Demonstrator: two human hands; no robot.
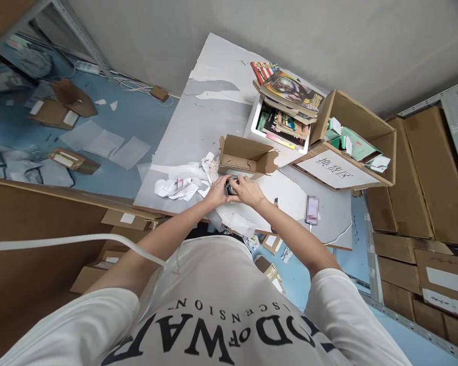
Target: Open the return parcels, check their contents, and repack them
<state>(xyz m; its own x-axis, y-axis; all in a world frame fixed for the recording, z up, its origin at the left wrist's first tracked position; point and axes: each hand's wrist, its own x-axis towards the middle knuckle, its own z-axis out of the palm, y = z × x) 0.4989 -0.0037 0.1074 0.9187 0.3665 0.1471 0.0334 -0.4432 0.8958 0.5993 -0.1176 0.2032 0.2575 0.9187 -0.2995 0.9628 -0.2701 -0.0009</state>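
Observation:
Between my two hands, near the table's front edge, is a small dark object (pixel 231 186) with a shiny round part; its kind cannot be made out. My left hand (pixel 218 192) grips its left side. From the right, my right hand (pixel 248 190) curls its fingers over the top, covering much of it. Just beyond my hands stands an open cardboard box (pixel 246 155), its visible inside bare. Crumpled white paper (pixel 176 188) lies left of my left hand. A red and black utility knife (pixel 275 208) lies right of my right hand, partly behind my forearm.
A white bin (pixel 277 140) full of books and magazines stands at the back. Beside it, a labelled carton (pixel 338 170) holds green and white boxes. A phone (pixel 312 210) with a cable lies on the right of the table (pixel 217 114). Stacked cartons (pixel 416 173) line the right.

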